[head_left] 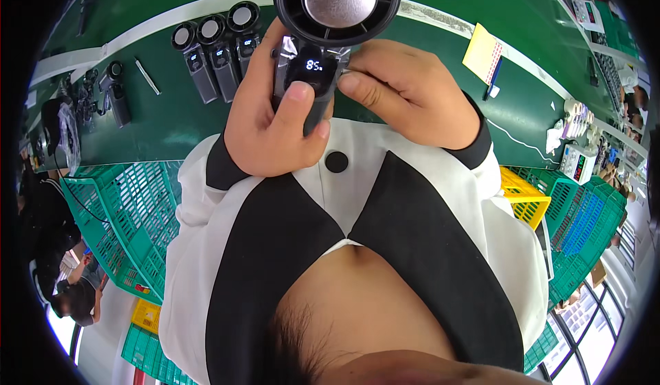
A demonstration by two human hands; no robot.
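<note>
Held up over the green workbench is a handheld fan (337,0) with a black round head, a silver centre and a dark grey body with a lit display. My left hand (275,127) wraps round its body, thumb lying on the front just below the display. At the fan's right side, my right hand (412,96) has its thumb and forefinger pinched together. Whatever lies between those fingertips is too small to make out. To the left, several similar fans, among them one fan (220,58), lie side by side with small lit displays.
A lone grey fan (117,96) and a silver pen-like stick (147,75) lie farther left. A yellow notepad (479,51) and a blue pen (492,79) are at right. Green crates (113,213) stand below the bench's left edge, a yellow crate (526,196) at right.
</note>
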